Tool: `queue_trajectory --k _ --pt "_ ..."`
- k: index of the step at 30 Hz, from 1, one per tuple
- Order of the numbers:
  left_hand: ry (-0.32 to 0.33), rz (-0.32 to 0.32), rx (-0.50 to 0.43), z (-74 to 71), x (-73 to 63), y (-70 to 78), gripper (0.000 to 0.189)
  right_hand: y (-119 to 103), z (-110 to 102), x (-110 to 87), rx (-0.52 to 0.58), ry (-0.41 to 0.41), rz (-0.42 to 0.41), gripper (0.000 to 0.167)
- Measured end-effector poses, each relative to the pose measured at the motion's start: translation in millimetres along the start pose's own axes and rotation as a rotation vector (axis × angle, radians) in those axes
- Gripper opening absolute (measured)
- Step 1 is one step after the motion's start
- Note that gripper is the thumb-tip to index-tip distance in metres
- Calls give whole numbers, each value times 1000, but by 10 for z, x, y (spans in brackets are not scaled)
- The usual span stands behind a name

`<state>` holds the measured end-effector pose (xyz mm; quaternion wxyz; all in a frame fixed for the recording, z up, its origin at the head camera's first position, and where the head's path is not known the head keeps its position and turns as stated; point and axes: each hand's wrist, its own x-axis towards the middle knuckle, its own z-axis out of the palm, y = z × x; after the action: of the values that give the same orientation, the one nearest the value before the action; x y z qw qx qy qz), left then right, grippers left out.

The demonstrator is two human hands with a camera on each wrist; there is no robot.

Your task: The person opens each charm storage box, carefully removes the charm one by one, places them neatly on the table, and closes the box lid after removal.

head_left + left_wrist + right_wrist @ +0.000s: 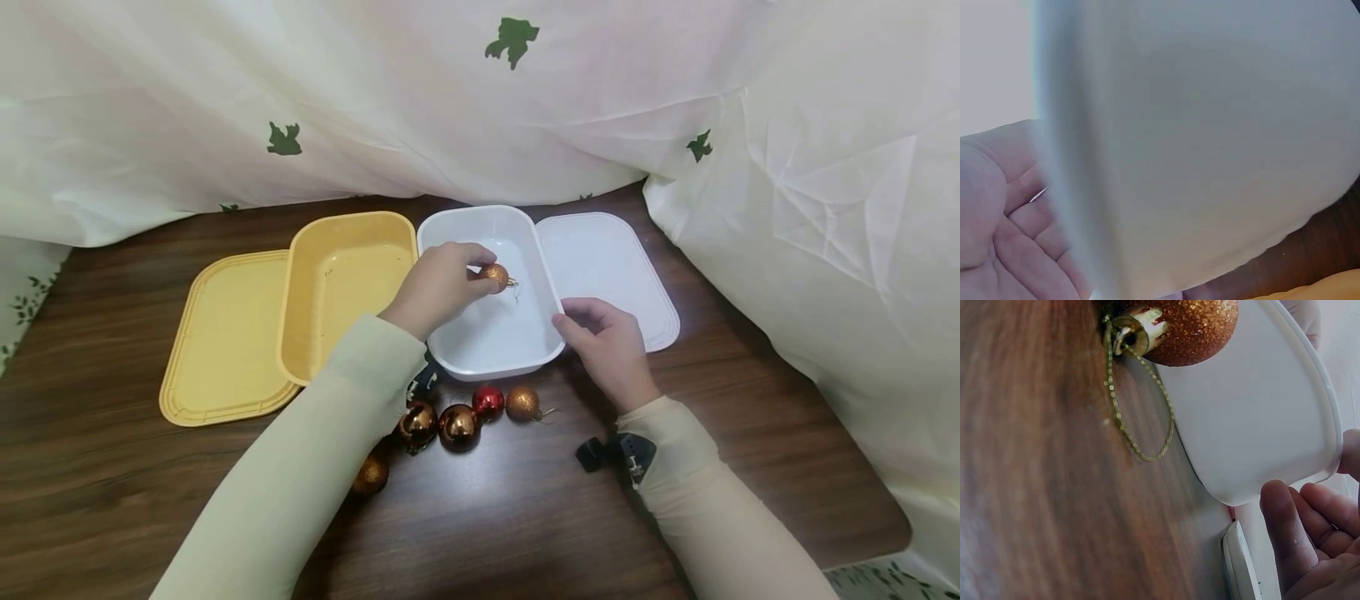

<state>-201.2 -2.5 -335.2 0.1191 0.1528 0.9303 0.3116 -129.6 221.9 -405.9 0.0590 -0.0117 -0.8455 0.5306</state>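
In the head view my left hand [442,287] pinches a small glittery copper Christmas bauble [494,277] by its round side, inside or just above the white plastic container [495,358]. The bauble's metal cap and string point right. My right hand [611,346] holds the container's right rim, thumb on the edge. The right wrist view has its fingers [1279,512] against the container's wall [1254,406]. In the left wrist view the container's outer side [1222,137] hides the bauble and part of the left palm [997,219].
In front lie a glittery bauble [522,403], a red bauble [488,402], shiny brown baubles [459,427] and another glittery one [371,475]. The yellow container [356,275] overlaps its yellow lid [232,333]. Right of the white container is a white lid [611,267]. A curtain [420,100] hangs behind.
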Motion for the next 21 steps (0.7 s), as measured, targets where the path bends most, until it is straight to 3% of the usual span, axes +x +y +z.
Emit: queue_trajectory --k 11,21 --pt "24 10 -47 -75 -211 101 41 -44 -7 -22 -8 -12 8 30" --pt "83 80 -106 -127 -501 161 37 -21 0 -15 -1 -13 2 29"
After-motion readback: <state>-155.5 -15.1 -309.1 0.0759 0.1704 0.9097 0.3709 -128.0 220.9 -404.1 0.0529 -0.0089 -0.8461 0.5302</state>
